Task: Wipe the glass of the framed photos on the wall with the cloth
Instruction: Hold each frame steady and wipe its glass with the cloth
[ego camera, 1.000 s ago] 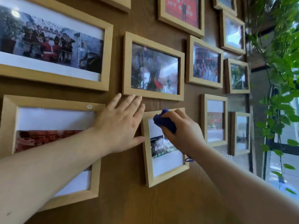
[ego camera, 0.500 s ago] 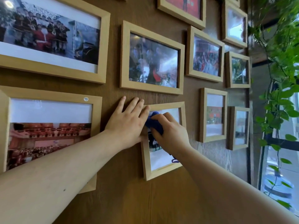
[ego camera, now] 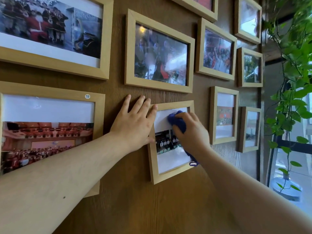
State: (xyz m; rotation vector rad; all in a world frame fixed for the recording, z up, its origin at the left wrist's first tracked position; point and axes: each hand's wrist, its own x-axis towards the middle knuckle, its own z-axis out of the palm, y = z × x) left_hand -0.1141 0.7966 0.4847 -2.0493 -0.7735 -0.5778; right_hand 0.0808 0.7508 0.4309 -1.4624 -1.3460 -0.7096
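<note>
A small upright wooden-framed photo (ego camera: 154,169) hangs low on the brown wood wall, slightly tilted. My right hand (ego camera: 192,132) presses a bunched blue cloth (ego camera: 175,119) against the upper part of its glass; a cloth loop (ego camera: 193,163) dangles below my wrist. My left hand (ego camera: 135,122) lies flat on the wall, fingers spread, with fingertip and thumb touching the frame's left edge. Several other light wooden frames surround it, among them a landscape photo (ego camera: 160,54) directly above.
A large frame marked 19 (ego camera: 50,127) is under my left forearm. Two narrow frames (ego camera: 224,115) hang to the right. Green trailing plant leaves (ego camera: 293,68) hang at the far right beside a window, with a water bottle (ego camera: 285,188) below.
My right hand has slid the cloth rightwards and up across the glass, from the left side to the top middle. My left hand stays planted at the frame's left edge. The view has dropped slightly.
</note>
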